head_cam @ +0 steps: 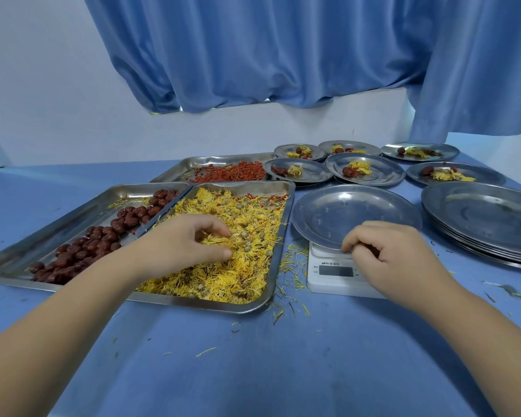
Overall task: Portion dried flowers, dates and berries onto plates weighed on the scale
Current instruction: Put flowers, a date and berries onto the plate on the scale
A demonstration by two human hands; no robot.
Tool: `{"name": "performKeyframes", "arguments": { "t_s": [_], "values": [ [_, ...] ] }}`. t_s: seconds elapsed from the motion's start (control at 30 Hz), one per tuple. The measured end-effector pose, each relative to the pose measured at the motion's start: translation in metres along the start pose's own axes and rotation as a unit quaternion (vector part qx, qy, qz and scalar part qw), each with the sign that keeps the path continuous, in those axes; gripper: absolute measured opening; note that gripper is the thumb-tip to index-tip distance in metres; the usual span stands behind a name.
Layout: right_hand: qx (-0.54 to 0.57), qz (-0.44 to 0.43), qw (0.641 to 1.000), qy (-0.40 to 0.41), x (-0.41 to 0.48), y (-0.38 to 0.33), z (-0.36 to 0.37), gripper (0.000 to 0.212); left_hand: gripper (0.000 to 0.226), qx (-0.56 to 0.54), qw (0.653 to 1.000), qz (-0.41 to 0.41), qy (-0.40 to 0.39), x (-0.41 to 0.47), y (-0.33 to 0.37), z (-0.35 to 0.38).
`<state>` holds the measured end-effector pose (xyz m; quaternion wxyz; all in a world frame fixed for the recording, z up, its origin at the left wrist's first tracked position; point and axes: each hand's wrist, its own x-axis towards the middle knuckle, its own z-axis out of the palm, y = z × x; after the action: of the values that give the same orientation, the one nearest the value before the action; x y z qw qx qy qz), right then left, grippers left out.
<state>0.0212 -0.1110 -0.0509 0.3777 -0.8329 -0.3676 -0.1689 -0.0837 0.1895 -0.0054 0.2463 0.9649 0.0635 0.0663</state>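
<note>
Blue-topped table (253,371), blue curtains (253,49) behind: a person's left hand (190,239) curls into the dried flowers (247,218), thumb and fingers pinching a yellow tuft in the near tray (269,284). The flowers look feathery, loose and prone to shedding, and stray petals (292,260) litter the table just beside the tray. To the right, an empty plate (355,212) sits on the white scale (334,273). The right hand (388,254) is curled at its near rim, and whether it grips the rim cannot be told. Six filled plates (385,177) at the far right carry flowers and red fruit. This portion looks barely begun, and a stack of bare plates (487,218) waits at the right. The left tray (60,221) holds dates (103,239), the far tray (199,162) berries (232,174).
</note>
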Motion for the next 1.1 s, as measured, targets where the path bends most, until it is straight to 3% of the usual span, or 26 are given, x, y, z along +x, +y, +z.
{"name": "performKeyframes", "arguments": {
  "t_s": [0.1, 0.17, 0.27, 0.37, 0.6, 0.8, 0.97, 1.1],
  "values": [
    [0.004, 0.004, 1.0, 0.0, 0.0, 0.0, 0.0, 0.027, 0.042, 0.12, 0.993, 0.002, -0.014, 0.001, 0.0, 0.003],
    [0.005, 0.005, 1.0, 0.0, 0.0, 0.0, -0.001, 0.027, 0.035, 0.123, 0.992, 0.007, -0.002, 0.002, 0.001, 0.005],
    [0.003, 0.005, 1.0, 0.001, 0.0, 0.0, -0.002, 0.028, 0.013, 0.082, 0.995, 0.026, 0.044, 0.001, 0.002, 0.002],
    [0.0, 0.005, 1.0, 0.0, 0.0, 0.0, -0.002, 0.027, 0.006, 0.036, 0.996, 0.018, 0.085, -0.001, 0.002, -0.006],
    [0.001, 0.011, 1.0, 0.002, 0.0, -0.001, -0.003, 0.028, 0.024, -0.184, 0.977, -0.055, 0.097, 0.006, 0.004, -0.014],
    [0.002, 0.011, 1.0, 0.004, 0.002, -0.002, -0.006, 0.026, 0.028, -0.257, 0.958, -0.087, 0.097, 0.015, 0.017, -0.01],
    [0.002, 0.006, 1.0, 0.006, 0.001, -0.002, -0.007, 0.025, 0.029, -0.24, 0.961, -0.104, 0.09, 0.026, 0.03, -0.006],
    [-0.008, -0.003, 1.0, 0.006, 0.001, -0.001, -0.008, 0.023, 0.017, -0.304, 0.943, -0.124, 0.06, 0.032, 0.039, 0.002]
  ]
}}
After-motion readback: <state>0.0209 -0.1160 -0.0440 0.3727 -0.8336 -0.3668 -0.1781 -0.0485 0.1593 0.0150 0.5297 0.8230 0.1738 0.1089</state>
